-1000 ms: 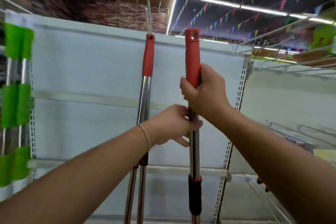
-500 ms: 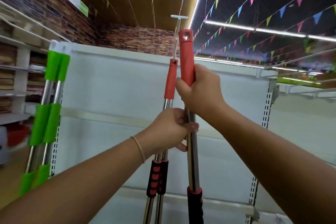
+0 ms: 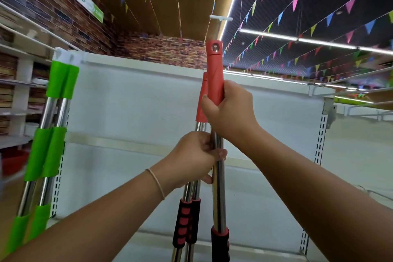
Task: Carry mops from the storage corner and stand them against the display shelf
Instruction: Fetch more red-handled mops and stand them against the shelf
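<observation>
Both hands hold one red-handled mop [image 3: 214,74] upright, just in front of the white display shelf [image 3: 136,108] — the right hand [image 3: 228,110] wraps the red grip, the left hand [image 3: 194,158] curls round the steel pole below. Two more red mops [image 3: 196,138] already lean on the shelf, just behind it. Set down carelessly, this pole could knock those leaners sideways — smooth steel against a flat panel probably slides easily.
</observation>
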The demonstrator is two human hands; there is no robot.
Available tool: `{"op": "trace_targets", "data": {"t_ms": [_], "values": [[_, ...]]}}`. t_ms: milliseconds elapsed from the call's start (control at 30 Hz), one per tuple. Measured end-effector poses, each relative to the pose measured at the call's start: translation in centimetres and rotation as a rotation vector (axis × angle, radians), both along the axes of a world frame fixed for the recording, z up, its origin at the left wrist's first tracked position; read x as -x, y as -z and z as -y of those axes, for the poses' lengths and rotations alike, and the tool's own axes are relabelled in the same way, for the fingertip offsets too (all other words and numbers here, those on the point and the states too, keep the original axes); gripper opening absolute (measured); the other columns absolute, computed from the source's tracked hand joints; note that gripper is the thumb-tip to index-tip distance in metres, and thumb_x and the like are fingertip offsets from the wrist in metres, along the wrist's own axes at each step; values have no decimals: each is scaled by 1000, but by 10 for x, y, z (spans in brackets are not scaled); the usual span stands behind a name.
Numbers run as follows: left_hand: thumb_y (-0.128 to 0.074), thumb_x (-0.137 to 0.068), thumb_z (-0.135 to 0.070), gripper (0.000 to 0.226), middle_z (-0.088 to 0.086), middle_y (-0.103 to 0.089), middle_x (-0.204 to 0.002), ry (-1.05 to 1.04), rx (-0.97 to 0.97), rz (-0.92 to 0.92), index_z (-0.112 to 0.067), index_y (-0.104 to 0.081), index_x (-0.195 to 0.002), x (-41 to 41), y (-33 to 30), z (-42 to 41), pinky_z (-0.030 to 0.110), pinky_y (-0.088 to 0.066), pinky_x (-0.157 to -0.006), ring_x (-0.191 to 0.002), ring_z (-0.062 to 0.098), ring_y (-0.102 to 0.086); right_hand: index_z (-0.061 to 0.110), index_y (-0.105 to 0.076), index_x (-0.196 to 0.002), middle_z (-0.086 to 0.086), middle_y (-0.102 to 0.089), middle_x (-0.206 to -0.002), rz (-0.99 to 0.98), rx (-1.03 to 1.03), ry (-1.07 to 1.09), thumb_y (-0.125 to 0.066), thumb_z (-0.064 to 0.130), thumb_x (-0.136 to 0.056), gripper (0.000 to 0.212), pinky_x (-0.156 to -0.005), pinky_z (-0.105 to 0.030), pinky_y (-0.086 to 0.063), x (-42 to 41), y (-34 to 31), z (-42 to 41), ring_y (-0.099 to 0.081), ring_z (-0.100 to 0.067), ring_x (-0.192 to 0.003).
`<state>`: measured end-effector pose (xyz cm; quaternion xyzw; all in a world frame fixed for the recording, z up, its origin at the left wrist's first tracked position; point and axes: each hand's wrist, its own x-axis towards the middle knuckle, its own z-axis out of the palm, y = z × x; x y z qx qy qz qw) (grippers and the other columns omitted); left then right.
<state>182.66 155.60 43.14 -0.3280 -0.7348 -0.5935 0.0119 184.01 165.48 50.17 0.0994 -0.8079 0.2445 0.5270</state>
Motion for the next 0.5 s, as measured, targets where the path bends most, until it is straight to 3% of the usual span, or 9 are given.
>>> {"op": "trace_targets", "data": {"t_ms": [133, 267, 367, 433, 500], "values": [[-65, -92, -15, 9, 27, -67, -105, 25, 26, -8, -11, -63, -100, 4, 0, 0, 49, -61, -68, -92, 37, -68, 8, -60, -96, -7, -63, -85, -10, 15, 8, -66, 27, -90, 21, -59, -23, -52, 6, 2, -3, -61, -17, -71], [-67, -91, -16, 12, 27, -67, -103, 16, 33, -8, -10, -64, -100, 4, -1, -2, 47, -62, -65, -83, 35, -69, 6, -59, -89, -11, -64, -80, -24, 13, 2, -67, 27, -88, 22, -65, -44, -59, 7, 1, -4, -65, -26, -68], [-69, -89, -19, 10, 21, -66, -79, -39, 17, -25, -10, -64, -94, 1, 1, -5, 46, -62, -63, -57, 26, -63, 4, -59, -87, -14, -65, -78, -2, 25, -24, -67, 25, -86, 23, -64, -48, -59, 6, 1, -5, -68, -31, -69], [-69, -89, -22, 12, 8, -60, -63, -78, 29, -55, -11, -64, -92, 0, 0, -7, 47, -62, -64, -52, 28, -62, 3, -59, -90, -14, -67, -80, 9, 32, -41, -66, 25, -86, 24, -63, -48, -59, 5, 0, -6, -69, -31, -69], [-68, -90, -23, 12, 7, -62, -68, -99, 50, -68, -12, -63, -91, -2, -1, -8, 46, -62, -64, -55, 31, -65, 3, -60, -95, -14, -68, -82, 15, 32, -40, -66, 27, -87, 26, -63, -48, -59, 4, -1, -6, -70, -30, -68]]}}
